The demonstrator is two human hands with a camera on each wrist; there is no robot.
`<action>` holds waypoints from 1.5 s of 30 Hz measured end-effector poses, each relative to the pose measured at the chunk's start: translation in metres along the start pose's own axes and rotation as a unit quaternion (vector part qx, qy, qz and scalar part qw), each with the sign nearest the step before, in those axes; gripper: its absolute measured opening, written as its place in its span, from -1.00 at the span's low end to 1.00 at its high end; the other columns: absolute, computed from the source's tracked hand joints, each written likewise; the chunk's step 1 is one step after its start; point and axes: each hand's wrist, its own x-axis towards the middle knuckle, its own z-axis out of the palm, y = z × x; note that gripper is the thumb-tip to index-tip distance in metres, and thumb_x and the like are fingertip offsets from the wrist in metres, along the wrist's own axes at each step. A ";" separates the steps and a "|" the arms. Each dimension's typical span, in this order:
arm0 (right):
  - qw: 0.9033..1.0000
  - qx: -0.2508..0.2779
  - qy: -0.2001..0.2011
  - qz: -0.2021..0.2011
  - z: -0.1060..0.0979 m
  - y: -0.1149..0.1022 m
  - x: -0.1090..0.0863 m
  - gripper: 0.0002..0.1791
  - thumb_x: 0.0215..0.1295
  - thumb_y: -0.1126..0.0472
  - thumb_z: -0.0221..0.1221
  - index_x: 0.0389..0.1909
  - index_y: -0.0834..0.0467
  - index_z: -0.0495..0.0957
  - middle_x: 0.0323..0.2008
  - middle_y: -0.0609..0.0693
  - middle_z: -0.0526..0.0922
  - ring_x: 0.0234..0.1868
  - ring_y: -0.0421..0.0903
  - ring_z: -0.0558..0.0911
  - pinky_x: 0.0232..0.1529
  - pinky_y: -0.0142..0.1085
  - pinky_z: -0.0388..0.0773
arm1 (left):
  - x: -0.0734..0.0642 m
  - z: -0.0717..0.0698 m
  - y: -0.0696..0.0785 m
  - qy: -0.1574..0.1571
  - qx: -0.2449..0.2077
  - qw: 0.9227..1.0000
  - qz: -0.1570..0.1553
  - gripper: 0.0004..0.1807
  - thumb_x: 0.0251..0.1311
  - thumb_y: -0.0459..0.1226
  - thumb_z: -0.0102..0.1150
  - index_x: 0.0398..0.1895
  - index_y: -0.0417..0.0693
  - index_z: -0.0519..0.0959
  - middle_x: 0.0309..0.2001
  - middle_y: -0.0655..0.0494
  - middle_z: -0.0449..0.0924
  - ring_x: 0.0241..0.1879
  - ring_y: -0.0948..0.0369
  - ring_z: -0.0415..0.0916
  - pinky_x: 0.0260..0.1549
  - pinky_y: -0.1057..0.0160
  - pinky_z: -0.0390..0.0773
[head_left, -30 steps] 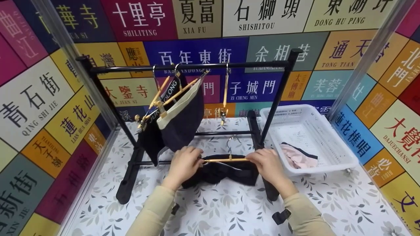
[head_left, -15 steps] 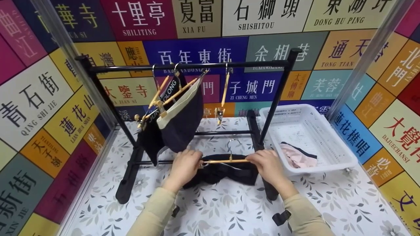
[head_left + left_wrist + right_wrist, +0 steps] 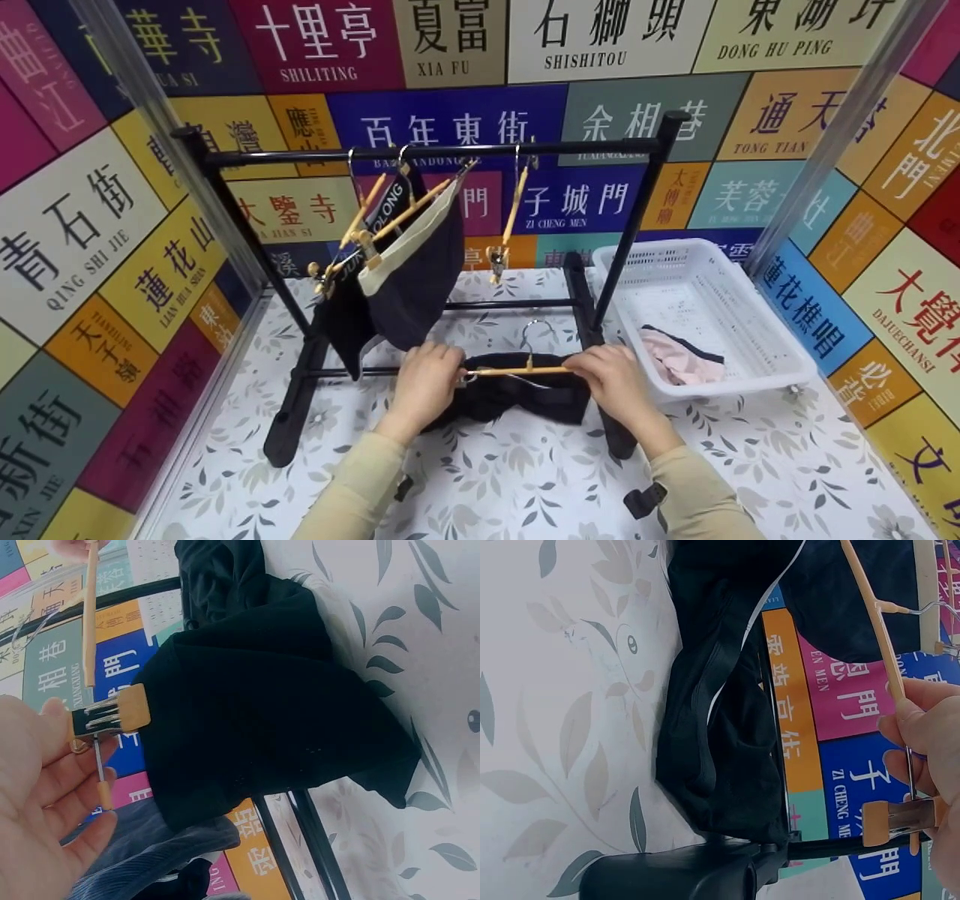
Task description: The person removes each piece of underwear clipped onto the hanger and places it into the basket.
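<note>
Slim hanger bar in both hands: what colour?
The slim bar is light tan, clearest in the right wrist view.

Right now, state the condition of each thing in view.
Left hand: pinching the left clip
Right hand: holding the lower hanger
Lower hanger: off the rail
Right clip: empty
Lower black garment: bunched
Pale-banded garment: hanging
Lettered black garment: hanging
Rightmost rail hanger: bare
Basket: holding pink garment
Rack: upright

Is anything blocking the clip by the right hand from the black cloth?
Nothing visible does. In the right wrist view, the clip by the right hand faces the black cloth across a gap; a black bar passes behind the clip.
</note>
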 end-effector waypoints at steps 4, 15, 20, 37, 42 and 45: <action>1.000 0.004 0.002 0.003 -0.001 0.000 0.001 -0.80 0.11 0.33 0.37 -0.25 0.02 0.71 -0.35 -0.13 0.68 -0.30 -0.02 0.61 -0.09 -0.07 0.40 | 0.002 0.000 0.001 0.023 -0.003 1.000 0.005 -0.85 0.13 -0.25 0.33 -0.38 -0.04 0.52 -0.39 0.07 0.61 -0.29 0.02 0.50 -0.31 0.07 0.41; 1.000 0.005 0.014 0.000 -0.001 0.000 0.004 -0.79 0.10 0.36 0.35 -0.25 0.04 0.71 -0.34 -0.11 0.68 -0.29 -0.02 0.61 -0.08 -0.07 0.40 | 0.010 0.003 -0.004 0.077 -0.006 0.997 0.013 -0.87 0.08 -0.26 0.36 -0.40 -0.03 0.56 -0.40 0.11 0.64 -0.33 0.05 0.49 -0.38 0.08 0.41; 1.000 0.006 0.014 0.003 -0.002 0.000 0.006 -0.77 0.09 0.37 0.37 -0.25 0.03 0.71 -0.33 -0.11 0.68 -0.29 -0.01 0.61 -0.11 -0.06 0.41 | 0.011 0.003 -0.007 0.090 -0.008 0.996 0.020 -0.87 0.10 -0.26 0.35 -0.37 -0.04 0.56 -0.39 0.09 0.64 -0.35 0.02 0.49 -0.40 0.07 0.41; 1.000 -0.001 0.009 0.003 -0.002 -0.001 0.004 -0.77 0.08 0.36 0.39 -0.25 0.02 0.71 -0.35 -0.12 0.68 -0.30 -0.02 0.60 -0.08 -0.04 0.41 | 0.003 0.006 -0.007 0.051 -0.013 0.998 0.017 -0.78 0.09 -0.24 0.37 -0.23 -0.08 0.56 -0.31 0.05 0.62 -0.25 0.02 0.52 -0.37 0.06 0.42; 1.000 -0.004 0.007 0.004 -0.002 -0.001 0.003 -0.77 0.09 0.35 0.38 -0.25 0.02 0.71 -0.34 -0.12 0.68 -0.29 -0.02 0.60 -0.05 -0.04 0.40 | 0.001 0.005 -0.005 0.031 -0.015 0.999 0.008 -0.79 0.15 -0.23 0.33 -0.18 -0.07 0.58 -0.26 0.04 0.63 -0.21 0.02 0.52 -0.30 0.06 0.43; 1.000 -0.005 0.004 0.005 -0.002 -0.001 0.002 -0.77 0.09 0.36 0.38 -0.24 0.02 0.71 -0.34 -0.12 0.68 -0.29 -0.01 0.61 -0.04 -0.05 0.40 | 0.000 0.005 -0.004 0.036 -0.017 0.999 0.004 -0.77 0.16 -0.23 0.32 -0.13 -0.08 0.60 -0.22 0.03 0.64 -0.17 0.01 0.53 -0.24 0.03 0.44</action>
